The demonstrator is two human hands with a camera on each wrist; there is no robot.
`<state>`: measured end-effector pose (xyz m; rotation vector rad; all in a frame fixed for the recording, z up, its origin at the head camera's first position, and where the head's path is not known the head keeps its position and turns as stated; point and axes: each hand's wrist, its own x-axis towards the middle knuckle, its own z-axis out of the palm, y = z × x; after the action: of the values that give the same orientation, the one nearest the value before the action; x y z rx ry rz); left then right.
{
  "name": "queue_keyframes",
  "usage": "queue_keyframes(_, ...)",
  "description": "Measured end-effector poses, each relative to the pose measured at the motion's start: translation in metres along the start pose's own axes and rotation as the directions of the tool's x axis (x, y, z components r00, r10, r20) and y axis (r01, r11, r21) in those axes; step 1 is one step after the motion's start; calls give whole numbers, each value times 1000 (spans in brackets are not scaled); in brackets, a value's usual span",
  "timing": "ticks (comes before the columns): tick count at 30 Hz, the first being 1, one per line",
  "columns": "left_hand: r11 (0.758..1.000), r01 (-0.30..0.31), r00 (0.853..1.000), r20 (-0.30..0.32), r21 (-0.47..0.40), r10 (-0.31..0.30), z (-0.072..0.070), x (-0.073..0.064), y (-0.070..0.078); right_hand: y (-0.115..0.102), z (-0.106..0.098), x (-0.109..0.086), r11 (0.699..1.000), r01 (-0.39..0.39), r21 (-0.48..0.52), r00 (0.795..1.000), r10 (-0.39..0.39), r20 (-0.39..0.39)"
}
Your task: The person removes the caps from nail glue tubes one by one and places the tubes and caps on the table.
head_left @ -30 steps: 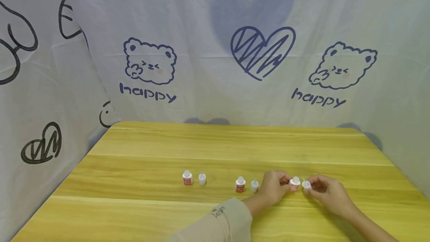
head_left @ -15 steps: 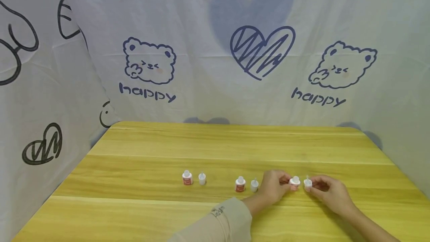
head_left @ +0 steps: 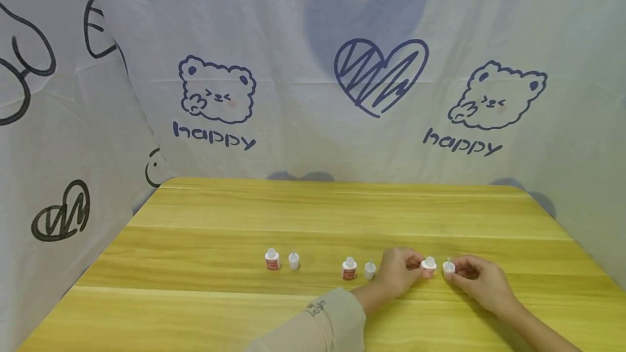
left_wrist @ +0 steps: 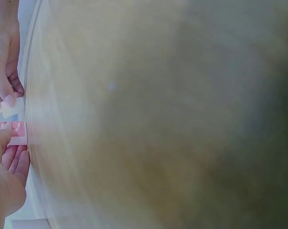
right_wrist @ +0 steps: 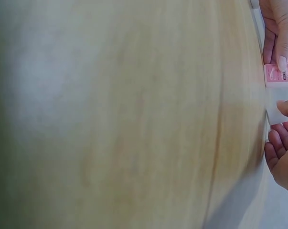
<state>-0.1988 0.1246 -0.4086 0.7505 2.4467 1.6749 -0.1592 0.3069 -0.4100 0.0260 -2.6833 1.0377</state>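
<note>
At the right of the row in the head view, my left hand (head_left: 397, 273) pinches a small white bottle (head_left: 429, 266) with a pinkish-red label and a clear tip. The bottle stands upright, and my thumb lies across its label (right_wrist: 272, 76) in the right wrist view. Just to its right, my right hand (head_left: 481, 284) holds a white cap (head_left: 448, 269) between thumb and fingers, its thin stem pointing up. A narrow gap separates cap and bottle. The left wrist view shows both hands at its left edge, with the cap (left_wrist: 12, 109) above the bottle (left_wrist: 20, 129).
Two similar uncapped bottles stand to the left, a middle bottle (head_left: 349, 269) and a far-left bottle (head_left: 272, 260). Beside each sits its upturned cap, the middle cap (head_left: 370, 271) close to my left wrist. A printed white curtain (head_left: 303, 124) hangs behind the wooden table (head_left: 220, 319).
The cap in my right hand has shifted slightly right, away from the bottle, and turned from tilted to upright. My left hand and its bottle have stayed in place.
</note>
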Motion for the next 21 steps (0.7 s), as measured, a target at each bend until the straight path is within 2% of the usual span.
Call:
queue_keyframes(11,1000,7,1000,-9,12,-7,1,0,-1,2,-2,0,1000,-16,13,999,15,42)
queue_keyframes(21,1000,-24,1000,-14,2,24,1,0,-2,3,-1,0,1000,4,13,999,-5,40)
